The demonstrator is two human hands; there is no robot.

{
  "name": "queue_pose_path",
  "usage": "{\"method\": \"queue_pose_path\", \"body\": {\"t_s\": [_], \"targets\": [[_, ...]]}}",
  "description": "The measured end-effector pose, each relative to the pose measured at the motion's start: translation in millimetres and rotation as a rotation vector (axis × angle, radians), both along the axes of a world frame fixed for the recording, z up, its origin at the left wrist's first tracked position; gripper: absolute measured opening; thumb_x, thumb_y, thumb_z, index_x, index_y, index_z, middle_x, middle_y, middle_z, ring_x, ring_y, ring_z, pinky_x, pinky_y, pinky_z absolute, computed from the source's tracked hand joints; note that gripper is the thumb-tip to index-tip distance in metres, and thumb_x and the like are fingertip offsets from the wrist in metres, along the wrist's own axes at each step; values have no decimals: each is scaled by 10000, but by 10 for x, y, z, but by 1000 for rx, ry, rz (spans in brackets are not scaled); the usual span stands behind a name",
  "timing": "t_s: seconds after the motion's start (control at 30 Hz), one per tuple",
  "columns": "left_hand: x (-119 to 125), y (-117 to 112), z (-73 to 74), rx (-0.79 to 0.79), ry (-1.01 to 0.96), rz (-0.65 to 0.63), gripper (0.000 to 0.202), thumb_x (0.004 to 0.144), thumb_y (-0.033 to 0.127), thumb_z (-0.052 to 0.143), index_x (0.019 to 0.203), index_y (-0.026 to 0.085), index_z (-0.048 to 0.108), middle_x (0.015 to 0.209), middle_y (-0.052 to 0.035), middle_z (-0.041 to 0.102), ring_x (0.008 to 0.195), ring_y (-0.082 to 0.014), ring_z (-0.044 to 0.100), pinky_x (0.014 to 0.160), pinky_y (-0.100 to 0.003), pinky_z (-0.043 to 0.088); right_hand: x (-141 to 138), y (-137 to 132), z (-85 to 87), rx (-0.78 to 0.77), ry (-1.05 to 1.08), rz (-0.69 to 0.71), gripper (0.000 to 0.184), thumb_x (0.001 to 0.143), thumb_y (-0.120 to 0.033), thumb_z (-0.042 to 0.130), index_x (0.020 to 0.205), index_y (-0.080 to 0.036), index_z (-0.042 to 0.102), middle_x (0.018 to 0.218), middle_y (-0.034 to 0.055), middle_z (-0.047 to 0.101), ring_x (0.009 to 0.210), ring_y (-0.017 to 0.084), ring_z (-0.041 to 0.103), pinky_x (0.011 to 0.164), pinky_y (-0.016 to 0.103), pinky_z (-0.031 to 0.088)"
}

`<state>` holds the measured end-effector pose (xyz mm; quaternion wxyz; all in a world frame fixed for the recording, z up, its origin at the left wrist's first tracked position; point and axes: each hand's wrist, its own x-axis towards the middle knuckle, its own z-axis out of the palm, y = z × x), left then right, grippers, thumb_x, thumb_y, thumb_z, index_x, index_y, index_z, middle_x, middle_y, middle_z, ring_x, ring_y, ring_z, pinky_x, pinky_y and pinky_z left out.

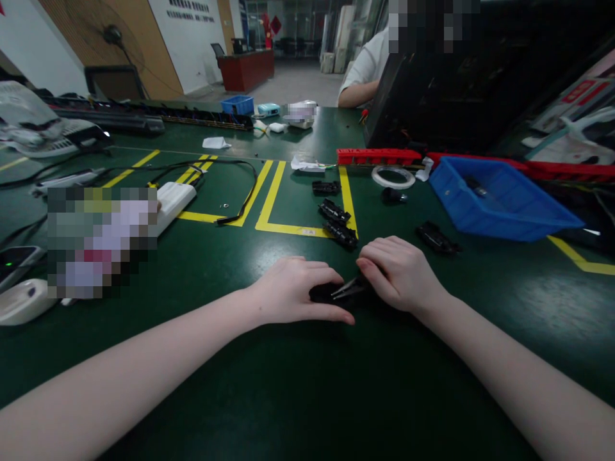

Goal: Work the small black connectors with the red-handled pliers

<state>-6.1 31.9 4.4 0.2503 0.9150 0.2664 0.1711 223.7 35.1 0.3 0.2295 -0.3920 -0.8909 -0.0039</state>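
Note:
My left hand (295,288) is closed around a small black plastic part (321,294), with thumb and index finger on either side of it. My right hand (403,275) grips a pair of tweezers (346,290), whose metal tips point left and reach the black part; its fingers cover the handle end. Whether the tips touch or pinch anything is too dark to tell. Beyond the hands lie similar black plastic parts: one (325,187) by itself, two close together (340,234), and another (437,238) to the right.
A blue bin (500,205) stands at right, near a roll of tape (393,177) and a red strip (379,157). At left are a white power strip (175,200), cables and a pixelated object. Across the green table (307,397), a person's arm (358,95) shows beside a large dark panel (446,83).

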Motion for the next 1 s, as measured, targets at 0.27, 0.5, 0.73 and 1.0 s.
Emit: {"method": "queue_pose_path", "body": {"t_s": [0.27,0.5,0.73,1.0], "targets": [[-8,14,16,-66,-39,35,400,849,548,642,994,175,651,876,-14,663,759,-150,606,653,-247,395,-12,22,-14,14,54,-28,335,972,-309,348,734,-199,557,748,65,645,720,190,571,686,349,407],[-11,-1,17,-96,-138,72,386,827,501,690,1021,171,647,887,-13,660,771,-149,600,665,-243,409,41,-15,0,205,-53,-53,251,931,-346,459,921,-171,638,930,106,702,908,258,616,877,422,428],[-16,21,36,-165,-172,99,340,836,477,684,978,169,663,868,-13,661,743,-140,596,642,-235,414,59,33,-10,30,-95,13,388,974,-433,326,952,-173,613,945,123,671,870,256,596,771,399,442],[-13,-3,51,-185,-216,99,363,843,485,671,1008,162,661,894,-34,661,774,-148,605,667,-241,439,121,45,-40,32,-18,-13,371,976,-405,304,803,-196,558,758,76,624,690,206,553,663,362,387]]}}
